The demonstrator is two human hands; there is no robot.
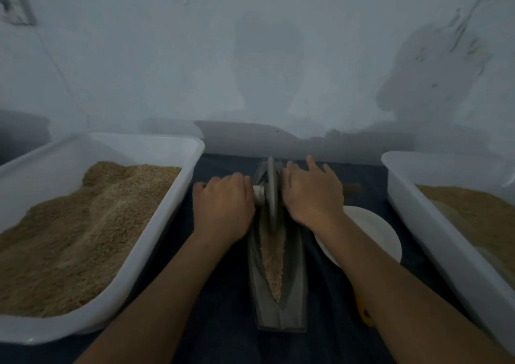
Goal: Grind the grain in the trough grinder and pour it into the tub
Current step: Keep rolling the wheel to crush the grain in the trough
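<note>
Our left hand is curled over the left end of the axle, knuckles up, gripping it. Our right hand lies flatter across the right end, with its fingers stretched toward twelve o'clock; whether they wrap the handle beneath we cannot tell, since the palm hides it. Between the two hands the grinding wheel stands on edge at the far end of the trough, which runs from twelve to six o'clock on the dark cloth. The grain lies in a narrow strip along the groove, on the near side of the wheel, and to our eye looks only partly broken down.

We judge the main risk to be uneven pressure. If the flatter right hand slips while the left pushes, the wheel could tip or ride up the groove wall and throw grain over the edge onto the cloth. A stroke carried too far toward twelve o'clock could run the wheel off the end of the trough.

At nine o'clock a white tub heaped with brown grain sits just beside the trough. At three o'clock a second white tub holds a shallower layer. A white plate lies between the trough and that right-hand tub, partly under our right forearm. It would be in the way if we lifted the trough toward that side to pour. Something yellow shows under the right arm at five o'clock, too hidden to name.
</note>
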